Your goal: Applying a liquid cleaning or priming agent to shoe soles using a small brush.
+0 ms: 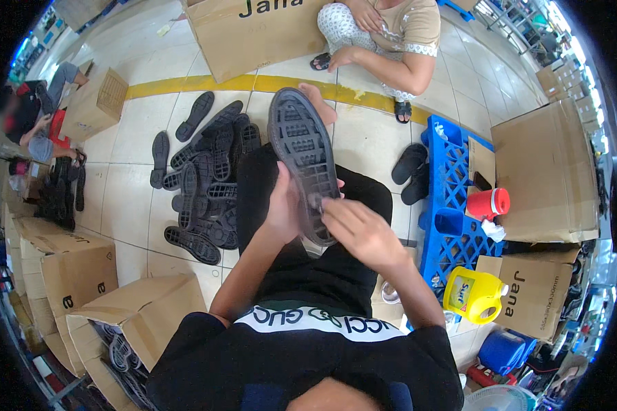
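A black sole (305,147) is being grasped, ideally steadily, by the left hand (284,209) while its near end is being worked by the right hand (362,233), finger hold too blurred to tell.

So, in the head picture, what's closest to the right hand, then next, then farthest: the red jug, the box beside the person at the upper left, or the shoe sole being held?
From the right hand:
1. Shoe sole: nearest, right at the hand.
2. Red jug: off to the right.
3. Cardboard box: farthest, at upper left.
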A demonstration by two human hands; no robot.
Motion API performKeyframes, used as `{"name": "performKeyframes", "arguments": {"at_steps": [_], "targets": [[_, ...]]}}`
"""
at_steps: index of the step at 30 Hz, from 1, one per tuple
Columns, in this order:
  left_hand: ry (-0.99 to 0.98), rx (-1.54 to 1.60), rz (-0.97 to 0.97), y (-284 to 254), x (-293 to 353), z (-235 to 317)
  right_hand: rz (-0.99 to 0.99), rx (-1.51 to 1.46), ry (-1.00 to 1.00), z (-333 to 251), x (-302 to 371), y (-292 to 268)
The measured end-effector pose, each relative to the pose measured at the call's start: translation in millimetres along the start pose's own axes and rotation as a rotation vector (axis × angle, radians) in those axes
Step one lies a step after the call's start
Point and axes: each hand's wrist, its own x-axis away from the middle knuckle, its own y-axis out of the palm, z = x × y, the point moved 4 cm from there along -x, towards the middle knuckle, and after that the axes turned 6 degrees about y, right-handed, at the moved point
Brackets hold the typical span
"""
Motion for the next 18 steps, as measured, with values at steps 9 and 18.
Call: {"name": "performKeyframes", "arguments": {"at_steps": [9,18], "targets": [[-0.058,0.036,0.014,-0.1,-1.2,-3.0,0.007,-0.251,0.178,15.5,18.0,-9.2],[-0.056,0.054,0.042,2.4,-7.5,-2.9,-0.029,0.024,0.077,8.7,27.6,1.9]]}}
